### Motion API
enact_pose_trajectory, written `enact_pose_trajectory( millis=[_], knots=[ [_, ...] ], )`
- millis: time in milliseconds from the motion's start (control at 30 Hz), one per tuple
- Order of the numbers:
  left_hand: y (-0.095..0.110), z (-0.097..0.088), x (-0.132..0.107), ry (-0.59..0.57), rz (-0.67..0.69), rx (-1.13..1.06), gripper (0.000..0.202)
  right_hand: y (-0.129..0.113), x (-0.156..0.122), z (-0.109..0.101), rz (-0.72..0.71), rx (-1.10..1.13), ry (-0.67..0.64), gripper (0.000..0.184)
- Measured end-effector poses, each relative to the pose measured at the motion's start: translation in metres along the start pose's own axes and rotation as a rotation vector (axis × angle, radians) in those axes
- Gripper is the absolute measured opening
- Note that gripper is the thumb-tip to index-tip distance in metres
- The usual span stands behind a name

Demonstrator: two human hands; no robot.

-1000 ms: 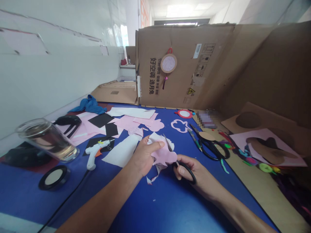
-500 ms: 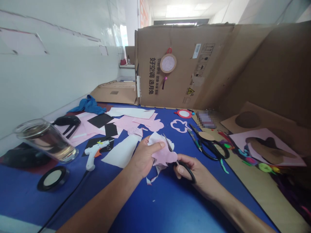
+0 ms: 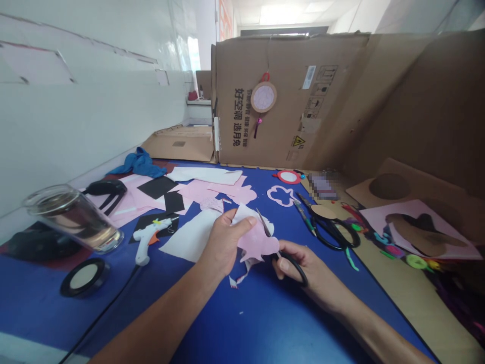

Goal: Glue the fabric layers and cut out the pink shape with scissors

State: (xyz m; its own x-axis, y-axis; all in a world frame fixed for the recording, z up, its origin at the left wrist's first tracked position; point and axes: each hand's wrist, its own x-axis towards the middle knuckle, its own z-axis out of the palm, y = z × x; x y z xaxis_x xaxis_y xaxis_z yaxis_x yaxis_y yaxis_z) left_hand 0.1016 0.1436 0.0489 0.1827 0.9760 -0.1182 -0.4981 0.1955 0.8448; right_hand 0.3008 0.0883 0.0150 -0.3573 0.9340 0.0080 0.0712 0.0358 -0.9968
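My left hand [image 3: 223,242] pinches a pink and white paper cutout [image 3: 257,237] just above the blue table [image 3: 250,323]. My right hand [image 3: 303,270] grips the black handles of a pair of scissors [image 3: 282,253], whose blades point up into the paper's right side. A thin trimmed strip hangs from the paper down toward the table.
A glass jar [image 3: 74,217], a white glue gun [image 3: 149,237] with its cord and a black round lid [image 3: 84,277] lie at left. Pink, white and black paper scraps [image 3: 197,194] lie behind. Another pair of scissors [image 3: 329,227] and coloured bits sit at right. Cardboard walls [image 3: 303,101] close the back.
The paper and both hands have shifted slightly up and right; the scissor blades sit a little further into the paper. Nothing else has moved.
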Motion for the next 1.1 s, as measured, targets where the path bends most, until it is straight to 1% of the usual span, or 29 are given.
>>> enact_pose_trajectory(
  millis=[267,467,667,833,967,1100],
  knots=[
    [-0.0021,-0.0021,0.0001,0.007,0.037,0.064,0.027,-0.0049,0.0003,0.0006,0.021,0.015,0.014,0.056],
    [0.0014,-0.0006,0.0013,0.036,0.036,0.086,0.033,-0.0073,0.0005,0.0002,0.041,0.019,0.013,0.059],
    [0.0066,-0.0037,0.0023,-0.007,0.061,0.157,0.028,-0.0058,-0.0012,-0.0011,0.045,0.007,0.008,0.059],
    [0.0068,-0.0027,0.0017,0.0,0.053,0.133,0.029,-0.0053,0.0,0.0001,0.036,0.001,0.006,0.057],
    [0.003,-0.0014,0.0004,0.004,0.042,0.107,0.029,-0.0054,0.0,0.0014,0.017,-0.01,0.015,0.053],
    [-0.0021,-0.001,-0.0003,0.019,0.027,0.081,0.029,-0.005,-0.0001,0.0018,0.002,-0.012,0.017,0.053]
  ],
)
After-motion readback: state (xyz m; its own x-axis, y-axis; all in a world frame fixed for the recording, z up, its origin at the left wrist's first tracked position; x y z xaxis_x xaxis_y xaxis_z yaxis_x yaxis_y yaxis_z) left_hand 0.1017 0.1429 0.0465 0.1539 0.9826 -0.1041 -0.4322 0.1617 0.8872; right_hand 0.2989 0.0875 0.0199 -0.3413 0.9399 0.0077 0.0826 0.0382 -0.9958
